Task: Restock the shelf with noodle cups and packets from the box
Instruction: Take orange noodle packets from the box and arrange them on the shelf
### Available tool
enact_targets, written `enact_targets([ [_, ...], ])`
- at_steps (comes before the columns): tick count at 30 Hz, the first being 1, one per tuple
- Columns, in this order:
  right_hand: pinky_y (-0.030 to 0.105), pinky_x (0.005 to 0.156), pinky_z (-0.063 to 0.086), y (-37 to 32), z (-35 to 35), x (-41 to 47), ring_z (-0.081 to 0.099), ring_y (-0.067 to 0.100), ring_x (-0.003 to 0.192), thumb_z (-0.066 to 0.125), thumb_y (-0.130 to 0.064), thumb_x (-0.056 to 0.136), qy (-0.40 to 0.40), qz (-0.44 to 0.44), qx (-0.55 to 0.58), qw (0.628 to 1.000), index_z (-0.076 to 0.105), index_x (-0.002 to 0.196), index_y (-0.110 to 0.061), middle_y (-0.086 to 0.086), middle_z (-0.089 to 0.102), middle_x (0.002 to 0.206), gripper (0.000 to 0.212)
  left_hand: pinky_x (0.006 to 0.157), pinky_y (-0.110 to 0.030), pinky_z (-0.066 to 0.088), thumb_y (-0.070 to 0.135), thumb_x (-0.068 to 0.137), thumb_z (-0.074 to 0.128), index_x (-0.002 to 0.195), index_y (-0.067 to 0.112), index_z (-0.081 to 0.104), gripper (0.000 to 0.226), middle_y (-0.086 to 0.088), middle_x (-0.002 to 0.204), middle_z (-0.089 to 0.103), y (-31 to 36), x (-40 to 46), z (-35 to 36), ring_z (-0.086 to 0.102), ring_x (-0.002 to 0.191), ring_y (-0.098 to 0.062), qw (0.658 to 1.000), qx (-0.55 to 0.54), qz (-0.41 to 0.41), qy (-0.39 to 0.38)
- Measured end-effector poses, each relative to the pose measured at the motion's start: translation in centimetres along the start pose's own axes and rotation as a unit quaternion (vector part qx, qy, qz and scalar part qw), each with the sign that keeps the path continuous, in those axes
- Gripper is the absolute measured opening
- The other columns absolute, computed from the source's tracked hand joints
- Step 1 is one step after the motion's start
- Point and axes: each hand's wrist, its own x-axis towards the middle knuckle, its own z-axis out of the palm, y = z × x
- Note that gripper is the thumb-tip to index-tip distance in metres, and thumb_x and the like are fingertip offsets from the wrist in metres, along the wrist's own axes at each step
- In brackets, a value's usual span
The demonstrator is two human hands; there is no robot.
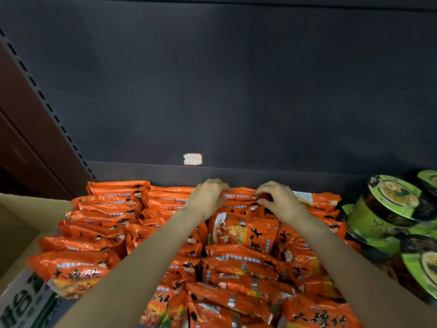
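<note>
Nearest me, low left: a cardboard box (16, 237) with green print on its near flap, its open top running back along the left side of the shelf. Just right of it I log the orange packets (99, 233), lying in overlapping rows that fill the shelf from the near edge back to the rear lip; the near ones show black characters and a food picture, the far ones stand more on edge, and I cannot count them. Both my forearms reach across this mass toward the back row. One packet (241, 230) in the middle lies face up between my arms, its picture side toward me. At the right, beside the packets, green-lidded cups (387, 209) are stacked and tilted, lids facing partly toward me; more of them run off the right edge. Far centre, my left hand (208, 197) rests palm down on the back row with fingers curled over the top edge of a rear packet (238, 194), gripping it. My right hand (276, 200), close beside the left but apart from it, pinches the same rear packet near its end, fingertips tucked into the orange wrap. Behind the hands, the dark rear lip (142, 171) of the shelf runs left to right. Above it, a small white-and-red label (193, 159) sticks to the dark back panel (236, 79). Far left, a slotted upright (47, 107) climbs diagonally, with a reddish-brown wall (21, 138) beyond.
</note>
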Motion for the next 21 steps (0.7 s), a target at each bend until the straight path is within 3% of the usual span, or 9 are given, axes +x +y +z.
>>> enact_targets([
  [5,0.027,0.1,0.039,0.5,-0.1,-1.2,0.05,0.012,0.118,0.058,-0.018,0.091,0.018,0.002,0.002,1.0,0.063,0.118,-0.02,-0.005,0.054,0.125,0.027,0.098,-0.036,0.04,0.028,0.096,0.05,0.122,0.022,0.059,0.029,0.002,0.124,0.056,-1.6,-2.3,-0.8,0.049,0.116,-0.019,1.0,0.013,-0.014,0.008],
  [9,0.024,0.094,0.041,0.3,-0.1,-2.1,0.052,0.011,0.11,0.055,-0.025,0.093,0.025,-0.001,0.021,0.999,0.065,0.115,-0.02,-0.005,0.055,0.116,0.025,0.098,-0.032,0.041,0.032,0.099,0.043,0.121,0.018,0.061,0.032,0.0,0.122,0.06,-1.5,-3.8,-0.9,0.052,0.115,-0.018,0.995,-0.085,0.017,-0.058],
  [16,0.02,0.088,0.035,-0.8,-1.2,-2.5,0.053,0.012,0.115,0.058,-0.036,0.09,-0.065,0.015,0.042,0.997,0.066,0.115,-0.024,-0.005,0.061,0.122,0.029,0.103,-0.036,0.034,0.021,0.095,0.049,0.132,0.025,0.052,0.037,0.001,0.133,0.053,-0.5,-3.3,-0.4,0.039,0.126,-0.019,0.99,0.09,0.017,-0.111],
  [21,0.024,0.097,0.035,-1.1,-0.9,-3.2,0.048,0.013,0.123,0.06,-0.036,0.088,-0.119,0.014,0.018,0.993,0.06,0.124,-0.024,-0.003,0.055,0.132,0.038,0.093,-0.031,0.04,0.009,0.091,0.052,0.11,0.017,0.067,0.026,-0.002,0.115,0.064,0.3,-3.1,-0.8,0.049,0.112,-0.02,0.992,0.092,0.023,-0.078],
])
